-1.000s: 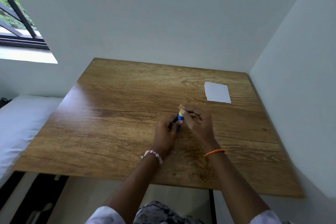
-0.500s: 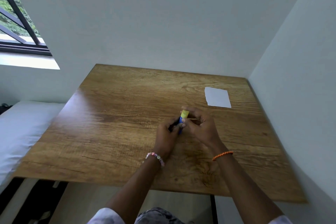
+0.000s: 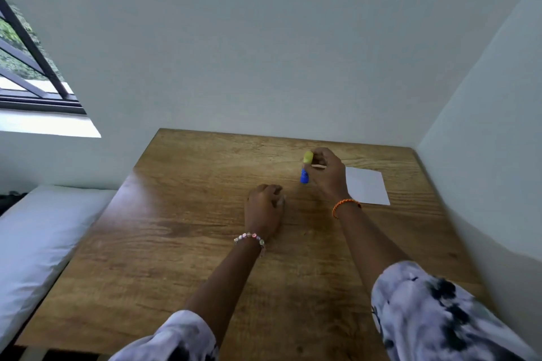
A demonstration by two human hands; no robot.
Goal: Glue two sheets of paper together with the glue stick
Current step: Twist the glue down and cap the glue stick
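Observation:
My right hand [image 3: 325, 174] holds a blue glue stick [image 3: 305, 174] with a yellow end, lifted a little above the wooden table [image 3: 181, 237], just left of the white paper [image 3: 366, 187]. The paper lies flat near the table's far right; I cannot tell whether it is one sheet or two stacked. My left hand [image 3: 265, 208] rests on the table nearer to me, fingers curled, with nothing visible in it.
The table stands in a corner, with a wall behind it and another along its right side. A white mattress [image 3: 35, 246] lies to the left of the table. A window [image 3: 26, 67] is at the upper left.
My right hand has carried the glue stick away from my left hand, forward and right toward the paper. My left hand has let go and stayed on the table. The view has tilted down.

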